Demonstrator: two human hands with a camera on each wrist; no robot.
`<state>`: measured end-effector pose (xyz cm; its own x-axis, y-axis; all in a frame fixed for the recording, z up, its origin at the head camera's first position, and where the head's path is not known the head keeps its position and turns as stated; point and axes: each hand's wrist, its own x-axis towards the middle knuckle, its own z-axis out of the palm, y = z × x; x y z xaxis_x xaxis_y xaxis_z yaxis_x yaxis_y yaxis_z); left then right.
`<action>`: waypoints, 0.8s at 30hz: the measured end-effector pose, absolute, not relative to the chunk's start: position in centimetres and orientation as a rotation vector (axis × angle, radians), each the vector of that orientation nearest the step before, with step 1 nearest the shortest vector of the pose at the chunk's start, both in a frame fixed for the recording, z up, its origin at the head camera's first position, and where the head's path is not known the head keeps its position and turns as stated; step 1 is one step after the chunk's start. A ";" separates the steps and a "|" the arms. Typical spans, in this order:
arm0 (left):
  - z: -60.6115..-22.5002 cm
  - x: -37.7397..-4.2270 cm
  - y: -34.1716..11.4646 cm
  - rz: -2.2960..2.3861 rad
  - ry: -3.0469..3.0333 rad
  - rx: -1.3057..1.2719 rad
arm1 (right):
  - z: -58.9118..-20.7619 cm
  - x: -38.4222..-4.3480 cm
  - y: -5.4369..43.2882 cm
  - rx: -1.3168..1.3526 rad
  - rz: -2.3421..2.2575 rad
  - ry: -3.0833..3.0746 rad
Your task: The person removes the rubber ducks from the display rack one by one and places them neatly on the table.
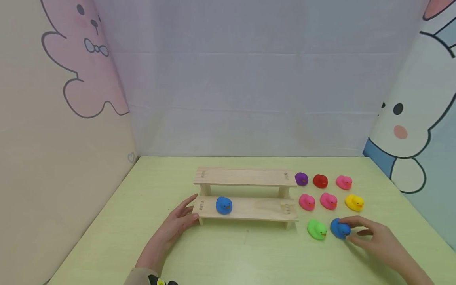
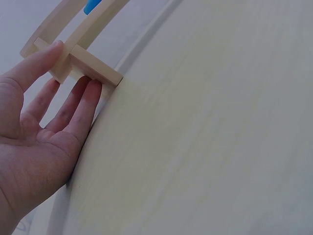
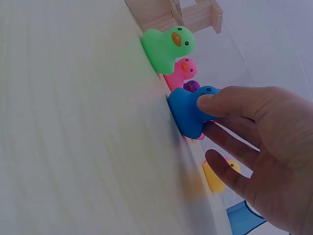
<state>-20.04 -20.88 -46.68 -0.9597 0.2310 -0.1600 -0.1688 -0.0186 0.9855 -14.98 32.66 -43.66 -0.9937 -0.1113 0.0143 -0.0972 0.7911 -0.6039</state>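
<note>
A two-step wooden stand (image 1: 246, 177) stands on the table, with a blue rubber duck (image 1: 224, 205) on its lower step near the left end. My left hand (image 1: 179, 217) holds the left end of that lower step; in the left wrist view the thumb (image 2: 51, 54) lies against the board and the other fingers touch near the leg. At the right, my right hand (image 1: 374, 237) pinches a second blue rubber duck (image 3: 186, 112) between thumb and fingers. This duck is low at the table surface, beside a green duck (image 1: 316, 229).
Right of the stand sit more rubber ducks: purple (image 1: 301, 179), red (image 1: 320, 181), yellow (image 1: 354, 202), and three pink, one at the back (image 1: 344, 182). A pale wall (image 1: 249, 79) rises behind the table (image 1: 228, 257), with cartoon-printed panels at both sides.
</note>
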 end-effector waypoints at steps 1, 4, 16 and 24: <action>-46.7 -20.0 -20.9 2.061 1.980 0.067 | -43.7 -15.0 32.7 -0.173 -0.994 2.949; -46.6 -19.9 -20.9 2.059 1.978 0.072 | -43.7 -15.0 32.9 -0.171 -1.010 2.925; -46.4 -19.9 -20.8 2.067 1.978 0.065 | -43.8 -15.1 33.1 -0.185 -1.067 2.892; -46.5 -19.9 -20.8 2.054 1.991 0.071 | -43.7 -15.0 33.1 -0.180 -1.070 2.875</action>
